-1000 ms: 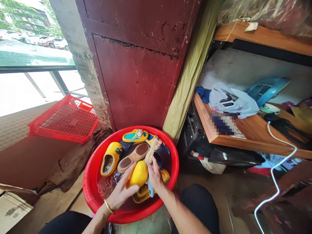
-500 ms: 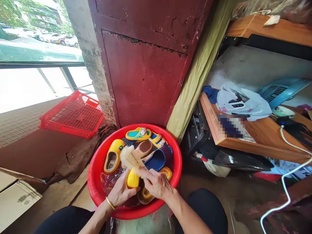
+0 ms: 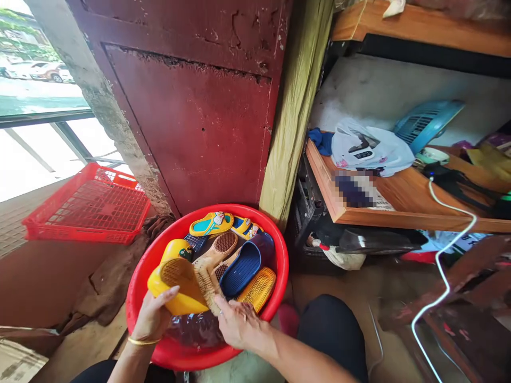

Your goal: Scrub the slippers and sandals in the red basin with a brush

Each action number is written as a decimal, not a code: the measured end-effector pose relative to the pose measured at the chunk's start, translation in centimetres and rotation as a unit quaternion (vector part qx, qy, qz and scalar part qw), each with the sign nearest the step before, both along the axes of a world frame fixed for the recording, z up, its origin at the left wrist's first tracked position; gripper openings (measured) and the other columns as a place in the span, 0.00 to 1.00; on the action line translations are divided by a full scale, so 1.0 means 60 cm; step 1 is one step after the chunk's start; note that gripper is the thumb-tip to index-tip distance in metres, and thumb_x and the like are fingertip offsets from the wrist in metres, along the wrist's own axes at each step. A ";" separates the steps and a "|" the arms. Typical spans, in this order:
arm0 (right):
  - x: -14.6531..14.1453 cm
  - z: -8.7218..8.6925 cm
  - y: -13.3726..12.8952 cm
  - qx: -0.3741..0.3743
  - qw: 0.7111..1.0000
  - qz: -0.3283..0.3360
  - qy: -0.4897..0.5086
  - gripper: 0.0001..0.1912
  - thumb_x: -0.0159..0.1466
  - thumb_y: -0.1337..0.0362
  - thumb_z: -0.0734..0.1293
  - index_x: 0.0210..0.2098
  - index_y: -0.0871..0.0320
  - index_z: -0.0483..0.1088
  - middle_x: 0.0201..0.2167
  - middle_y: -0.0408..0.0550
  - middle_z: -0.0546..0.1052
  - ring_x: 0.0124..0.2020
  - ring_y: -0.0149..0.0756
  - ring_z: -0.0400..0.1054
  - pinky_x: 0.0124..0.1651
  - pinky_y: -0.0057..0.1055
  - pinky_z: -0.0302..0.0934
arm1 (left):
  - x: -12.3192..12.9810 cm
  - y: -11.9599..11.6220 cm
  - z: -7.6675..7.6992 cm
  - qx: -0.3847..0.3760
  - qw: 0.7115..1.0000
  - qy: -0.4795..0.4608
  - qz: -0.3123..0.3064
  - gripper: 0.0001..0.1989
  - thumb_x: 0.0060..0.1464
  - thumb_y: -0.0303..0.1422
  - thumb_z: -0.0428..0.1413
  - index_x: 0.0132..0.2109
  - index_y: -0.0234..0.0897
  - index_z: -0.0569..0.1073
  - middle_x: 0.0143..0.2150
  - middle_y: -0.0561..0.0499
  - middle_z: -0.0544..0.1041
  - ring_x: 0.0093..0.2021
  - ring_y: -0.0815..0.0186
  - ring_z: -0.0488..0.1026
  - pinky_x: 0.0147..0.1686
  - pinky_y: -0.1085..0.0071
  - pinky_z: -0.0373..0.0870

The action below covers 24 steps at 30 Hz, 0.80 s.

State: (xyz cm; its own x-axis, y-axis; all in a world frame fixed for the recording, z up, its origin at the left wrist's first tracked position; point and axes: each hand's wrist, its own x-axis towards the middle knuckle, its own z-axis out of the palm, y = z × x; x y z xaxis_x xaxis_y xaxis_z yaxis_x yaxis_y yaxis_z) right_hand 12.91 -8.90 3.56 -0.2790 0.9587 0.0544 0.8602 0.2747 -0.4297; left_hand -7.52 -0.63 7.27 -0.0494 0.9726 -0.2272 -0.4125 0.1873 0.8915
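My left hand (image 3: 155, 315), a bangle at its wrist, grips a yellow shoe (image 3: 186, 292) tilted over the left side of a red basin (image 3: 280, 276). A bristle brush (image 3: 208, 287) is in my right hand (image 3: 241, 322), its bristles against the shoe's opening or very close to it. Dark water (image 3: 195, 331) lies in the basin below. Around the shoe are a blue slipper (image 3: 244, 268), a yellow-orange sole (image 3: 258, 287), a brown patterned sole (image 3: 225, 243) and a yellow sandal with a teal insole (image 3: 207, 224). Another yellow shoe (image 3: 174, 250) is partly hidden behind the held one.
A red plastic crate (image 3: 91, 205) sits at the left. Behind the basin stands a dark red door (image 3: 199, 127). On the right, a wooden shelf (image 3: 403, 189) holds a white plastic bag (image 3: 369, 149), with a white cable (image 3: 443, 255) hanging down.
The view has turned right. My left hand has moved left with the yellow shoe, which now shows its opening. The brush has tipped down toward it in my right hand.
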 end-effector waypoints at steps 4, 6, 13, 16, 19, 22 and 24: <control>0.007 0.006 0.010 -0.036 0.999 -0.014 -0.007 0.29 0.65 0.66 0.59 0.66 0.56 0.61 0.36 0.53 0.82 0.35 0.46 0.77 0.38 0.35 0.69 | -0.019 0.019 0.010 0.047 0.995 -0.012 0.091 0.26 0.35 0.37 0.70 0.45 0.39 0.77 0.41 0.51 0.83 0.53 0.50 0.76 0.49 0.62 0.78; -0.001 0.025 0.016 -0.011 1.000 0.001 0.003 0.29 0.67 0.64 0.58 0.67 0.52 0.58 0.39 0.51 0.82 0.36 0.43 0.77 0.38 0.33 0.69 | -0.011 0.018 0.011 0.061 0.995 -0.011 0.077 0.26 0.36 0.36 0.70 0.46 0.39 0.77 0.42 0.51 0.83 0.53 0.51 0.77 0.49 0.62 0.78; -0.005 0.041 0.026 -0.023 1.000 0.004 0.005 0.27 0.66 0.63 0.59 0.65 0.50 0.63 0.39 0.49 0.82 0.38 0.44 0.77 0.41 0.36 0.69 | 0.002 0.013 0.007 0.044 0.997 -0.028 0.048 0.26 0.34 0.32 0.70 0.46 0.39 0.77 0.40 0.52 0.84 0.49 0.53 0.78 0.46 0.65 0.79; 0.022 0.023 0.032 -0.076 0.996 -0.043 -0.029 0.25 0.64 0.66 0.59 0.61 0.51 0.68 0.38 0.52 0.82 0.39 0.46 0.77 0.42 0.38 0.68 | -0.016 0.023 0.013 0.040 0.995 -0.031 0.089 0.21 0.37 0.33 0.68 0.43 0.40 0.78 0.38 0.55 0.83 0.49 0.56 0.78 0.44 0.68 0.79; 0.040 0.016 0.037 -0.074 0.994 -0.073 -0.043 0.28 0.65 0.67 0.58 0.65 0.52 0.65 0.40 0.55 0.81 0.40 0.47 0.77 0.42 0.39 0.67 | -0.018 0.030 0.014 0.033 0.997 -0.027 0.058 0.23 0.36 0.35 0.70 0.43 0.38 0.77 0.38 0.53 0.84 0.47 0.54 0.79 0.45 0.65 0.79; 0.048 0.015 0.040 -0.044 0.990 -0.101 -0.088 0.32 0.63 0.69 0.61 0.67 0.56 0.62 0.45 0.60 0.80 0.45 0.51 0.75 0.47 0.43 0.65 | -0.001 0.034 0.000 0.006 1.000 -0.011 -0.009 0.29 0.30 0.35 0.72 0.43 0.35 0.77 0.37 0.50 0.83 0.44 0.51 0.80 0.44 0.62 0.79; 0.051 0.012 0.042 -0.043 0.989 -0.093 -0.107 0.32 0.61 0.71 0.62 0.65 0.59 0.65 0.44 0.61 0.80 0.46 0.53 0.74 0.49 0.45 0.65 | 0.015 0.037 -0.016 -0.019 0.999 0.007 -0.045 0.29 0.30 0.37 0.72 0.43 0.33 0.76 0.37 0.47 0.83 0.42 0.51 0.81 0.42 0.62 0.78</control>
